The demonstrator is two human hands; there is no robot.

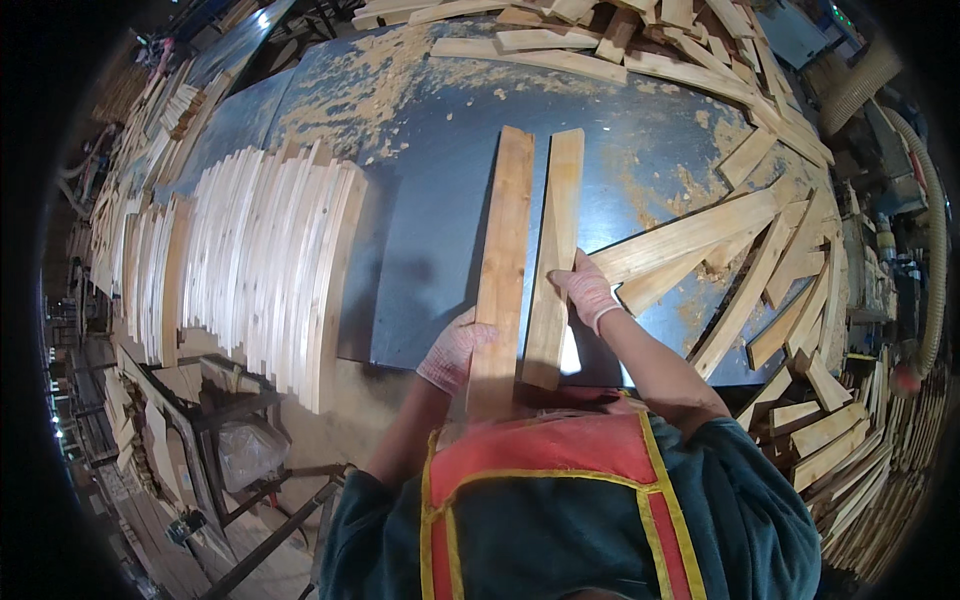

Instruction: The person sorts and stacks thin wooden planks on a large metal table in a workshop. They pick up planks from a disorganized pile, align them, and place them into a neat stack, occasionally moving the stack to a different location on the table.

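Observation:
My left hand (457, 351), in a pale knit work glove, grips the lower part of a wooden board (504, 247) from its left side. A second board (553, 247) lies just to the right, with a narrow gap between the two. My gloved right hand (586, 289) is closed around the right edge of that board. Both boards point away from me over the dark tabletop (427, 225), their near ends close to my red apron (540, 450). Whether their far ends rest on the table, I cannot tell.
To the left stands a tight row of planed boards (262, 255). Loose boards (690, 225) lie crossed at the right, and offcuts (660, 37) are heaped at the back. Wood shavings (360, 82) cover parts of the table. A metal frame (202, 420) stands at lower left.

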